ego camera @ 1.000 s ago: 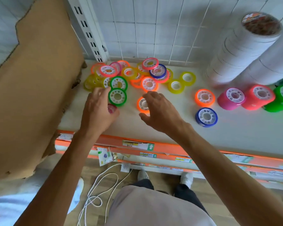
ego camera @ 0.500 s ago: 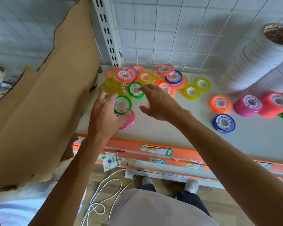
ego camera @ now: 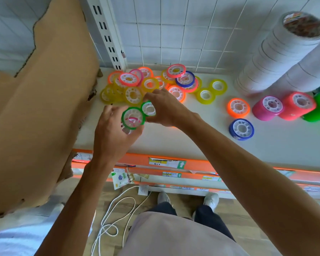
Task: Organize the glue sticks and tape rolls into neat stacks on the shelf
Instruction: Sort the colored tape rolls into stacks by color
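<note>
2 green tape rolls are now in hand: the left hand (ego camera: 116,133) has lifted its small stack (ego camera: 133,118) off the shelf (ego camera: 192,143), while the right hand's (ego camera: 166,109) fingers, probably pinching, have picked another (ego camera: 148,108) beside it, ready to add.

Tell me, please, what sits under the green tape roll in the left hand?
Through the green tape roll, a pink roll shows beneath. The left hand covers anything lower.

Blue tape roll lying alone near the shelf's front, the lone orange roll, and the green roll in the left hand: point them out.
blue tape roll (ego camera: 241,129), head view, white core.
orange roll (ego camera: 238,107), head view, white core.
green roll (ego camera: 132,118), head view, top face.
left hand (ego camera: 115,133), head view, palm.
</note>
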Available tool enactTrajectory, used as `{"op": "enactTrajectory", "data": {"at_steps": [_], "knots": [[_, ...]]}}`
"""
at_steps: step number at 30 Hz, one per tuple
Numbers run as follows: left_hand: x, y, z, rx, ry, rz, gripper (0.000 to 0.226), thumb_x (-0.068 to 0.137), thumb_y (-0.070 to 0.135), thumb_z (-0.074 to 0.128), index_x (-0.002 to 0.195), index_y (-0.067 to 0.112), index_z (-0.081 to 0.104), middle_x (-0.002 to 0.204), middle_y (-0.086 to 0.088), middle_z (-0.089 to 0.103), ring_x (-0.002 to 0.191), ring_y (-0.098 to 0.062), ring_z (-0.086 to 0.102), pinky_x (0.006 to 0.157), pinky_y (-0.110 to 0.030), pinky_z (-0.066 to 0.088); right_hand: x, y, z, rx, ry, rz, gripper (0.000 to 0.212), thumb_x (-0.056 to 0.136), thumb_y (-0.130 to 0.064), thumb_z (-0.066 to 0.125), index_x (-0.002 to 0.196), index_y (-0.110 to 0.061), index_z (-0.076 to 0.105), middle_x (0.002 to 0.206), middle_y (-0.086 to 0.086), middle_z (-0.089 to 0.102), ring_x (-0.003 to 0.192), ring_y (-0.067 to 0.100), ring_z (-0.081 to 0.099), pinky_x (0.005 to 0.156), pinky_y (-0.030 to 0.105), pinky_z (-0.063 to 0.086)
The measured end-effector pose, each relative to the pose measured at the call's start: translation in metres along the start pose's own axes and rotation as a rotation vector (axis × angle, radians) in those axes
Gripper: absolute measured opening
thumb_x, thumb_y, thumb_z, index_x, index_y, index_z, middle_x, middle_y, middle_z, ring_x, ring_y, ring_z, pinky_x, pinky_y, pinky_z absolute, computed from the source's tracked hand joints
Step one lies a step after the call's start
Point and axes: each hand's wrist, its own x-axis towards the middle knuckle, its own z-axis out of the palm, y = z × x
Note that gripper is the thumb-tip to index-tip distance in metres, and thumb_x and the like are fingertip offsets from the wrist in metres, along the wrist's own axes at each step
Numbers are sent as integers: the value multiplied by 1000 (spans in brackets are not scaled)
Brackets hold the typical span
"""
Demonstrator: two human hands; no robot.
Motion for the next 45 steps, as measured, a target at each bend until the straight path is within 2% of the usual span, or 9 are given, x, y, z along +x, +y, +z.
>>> {"op": "enactTrajectory", "data": {"at_steps": [7,10,13,17,21,25,33,37,45], "knots": [[13,45,7,-3,-43,97,59,74,39,85,124,14,64,111,-6,57,101,-24,56,83,-32,45,-109,25,-24,181,202,150,66,70,-40,87,126,-16,61,122,6,58,108,28,56,83,33,44],[15,81,25,-67,-84,199,57,74,40,81,122,13,65,110,-8,58,99,-24,57,84,-32,46,-167,57,-34,231,296,294,66,70,-36,88,126,-12,62,122,7,60,109,27,59,89,33,46],[12,122,52,-133,-125,269,57,72,44,74,118,12,66,108,-7,59,94,-23,59,84,-28,46,-214,86,-46,216,406,414,65,70,-34,88,125,-12,61,116,7,62,105,29,60,90,37,49],[4,174,83,-212,-210,375,55,72,46,74,115,12,65,103,-2,57,89,-19,60,81,-40,54,-257,122,-67,171,496,486,52,72,-33,84,117,-14,62,110,4,62,100,30,58,84,40,49],[1,219,102,-217,-241,419,57,71,49,68,116,14,66,102,0,57,90,-18,59,81,-35,52,-283,158,-91,89,529,510,54,72,-35,81,119,-16,62,114,5,62,103,30,55,89,34,43],[-1,251,114,-204,-222,459,61,70,49,67,118,11,65,108,-2,59,96,-15,58,85,-18,43,-297,201,-129,60,459,456,59,69,-30,77,123,-15,60,116,9,60,107,33,55,94,31,40],[-9,285,133,-151,-193,484,57,72,52,67,116,15,64,108,0,59,94,-17,60,76,-32,53,-298,271,-205,-51,221,341,73,69,-47,83,130,-20,55,118,3,64,109,24,58,95,37,46],[-10,304,141,-134,-165,475,60,73,51,69,120,15,64,108,1,58,94,-18,60,78,-29,51,-290,285,-210,-62,161,312,73,70,-42,86,132,-20,55,121,2,65,110,24,60,96,36,47],[-5,334,152,-80,-158,538,58,73,45,74,123,18,63,111,2,58,100,-18,62,78,-43,55,-277,304,-207,-136,25,299,76,67,-49,87,131,-23,57,123,4,65,111,27,60,96,42,48]]}}
